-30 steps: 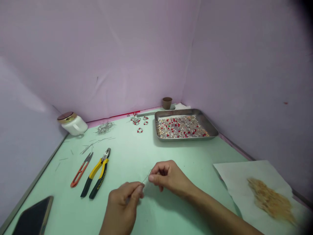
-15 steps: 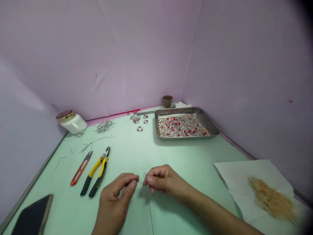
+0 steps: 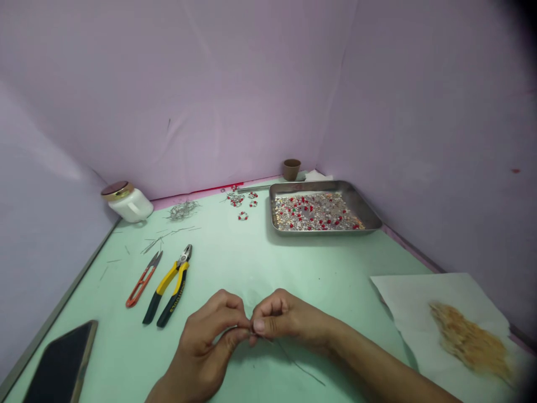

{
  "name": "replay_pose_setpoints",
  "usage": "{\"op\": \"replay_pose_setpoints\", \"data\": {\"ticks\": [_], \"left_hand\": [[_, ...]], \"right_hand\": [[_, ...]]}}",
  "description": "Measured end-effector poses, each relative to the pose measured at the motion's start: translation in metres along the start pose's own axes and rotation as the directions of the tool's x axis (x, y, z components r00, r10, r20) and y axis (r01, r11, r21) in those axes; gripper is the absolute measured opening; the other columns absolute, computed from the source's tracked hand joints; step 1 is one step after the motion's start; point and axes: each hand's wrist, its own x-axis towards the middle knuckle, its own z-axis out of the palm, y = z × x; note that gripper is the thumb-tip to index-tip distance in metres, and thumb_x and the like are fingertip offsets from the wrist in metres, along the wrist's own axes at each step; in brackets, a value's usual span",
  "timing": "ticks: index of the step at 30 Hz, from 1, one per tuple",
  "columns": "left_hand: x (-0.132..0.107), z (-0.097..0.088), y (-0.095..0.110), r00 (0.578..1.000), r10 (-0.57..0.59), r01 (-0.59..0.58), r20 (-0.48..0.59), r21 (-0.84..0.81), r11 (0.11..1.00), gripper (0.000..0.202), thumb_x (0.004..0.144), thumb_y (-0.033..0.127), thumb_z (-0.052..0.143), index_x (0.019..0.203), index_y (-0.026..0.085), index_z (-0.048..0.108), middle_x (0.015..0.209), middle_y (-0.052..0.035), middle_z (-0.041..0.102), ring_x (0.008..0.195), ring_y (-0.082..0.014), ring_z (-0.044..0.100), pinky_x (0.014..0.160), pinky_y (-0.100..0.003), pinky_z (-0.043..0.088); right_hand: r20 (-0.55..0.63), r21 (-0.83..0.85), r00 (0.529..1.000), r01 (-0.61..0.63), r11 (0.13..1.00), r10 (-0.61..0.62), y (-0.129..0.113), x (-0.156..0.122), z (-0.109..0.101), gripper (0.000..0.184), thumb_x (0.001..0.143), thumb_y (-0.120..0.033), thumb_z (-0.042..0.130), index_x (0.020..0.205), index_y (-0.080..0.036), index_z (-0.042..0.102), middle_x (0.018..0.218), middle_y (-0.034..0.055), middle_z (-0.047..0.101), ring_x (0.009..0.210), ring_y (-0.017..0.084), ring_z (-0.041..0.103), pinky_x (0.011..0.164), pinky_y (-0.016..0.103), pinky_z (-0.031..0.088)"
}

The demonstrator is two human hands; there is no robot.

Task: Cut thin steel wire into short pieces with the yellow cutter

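My left hand (image 3: 213, 338) and my right hand (image 3: 285, 320) meet low in the middle of the head view, their fingertips touching in a pinch. A thin wire (image 3: 300, 366) runs between the fingertips and trails out below my right hand toward the lower right. Any small piece at the pinch itself is hidden by the fingers. To the left of my left hand lie yellow-and-black pliers (image 3: 171, 288) and orange-handled thread snips (image 3: 144, 280), both with their tips pointing away from me.
A metal tray (image 3: 327, 232) of mixed beads stands at the back right, beside small beaded rings (image 3: 243, 216). Tangled wire (image 3: 183, 210), a white jar (image 3: 132, 206) and a brown cup (image 3: 291, 169) sit farther back. A phone (image 3: 61, 364) and white paper (image 3: 403, 296) flank my hands.
My hands have come together from a small gap and now touch at the fingertips. The trailing wire now shows below my right hand. The whole view has shifted slightly.
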Motion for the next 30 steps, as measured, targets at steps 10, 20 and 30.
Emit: {"op": "replay_pose_setpoints", "data": {"ticks": [10,20,30], "left_hand": [[0.0,-0.002,0.01,0.959,0.248,-0.272,0.138,0.196,0.942,0.026,0.074,-0.004,0.039,0.083,0.017,0.051,0.073,-0.0052,0.048,0.066,-0.0146,0.045,0.055,-0.027,0.041],[-0.004,0.005,0.006,0.937,0.318,-0.349,0.144,0.405,0.845,0.026,0.07,-0.005,0.038,0.081,0.013,0.052,0.071,-0.0061,0.048,0.064,-0.0154,0.041,0.053,-0.028,0.037],[-0.003,0.018,0.01,0.996,0.056,0.0,-0.068,0.637,0.771,0.018,0.072,0.005,0.04,0.061,0.018,0.047,0.055,-0.0029,0.049,0.052,-0.0165,0.043,0.05,-0.03,0.032]], "right_hand": [[0.235,0.058,0.966,-0.125,0.99,0.108,-0.001,-0.003,-0.002,0.025,0.068,-0.034,0.064,0.068,-0.01,0.062,0.059,0.0002,0.058,0.052,0.008,0.053,0.058,0.023,0.04],[0.131,0.011,0.976,-0.174,0.985,0.171,-0.008,-0.004,0.002,0.013,0.063,-0.019,0.059,0.067,-0.008,0.065,0.049,-0.0015,0.058,0.046,0.008,0.055,0.054,0.021,0.043],[-0.074,-0.692,0.944,0.183,0.698,-0.321,0.014,0.0,0.011,0.018,0.063,-0.012,0.045,0.05,-0.013,0.058,0.047,-0.0033,0.048,0.045,0.006,0.039,0.046,0.019,0.029]]}}
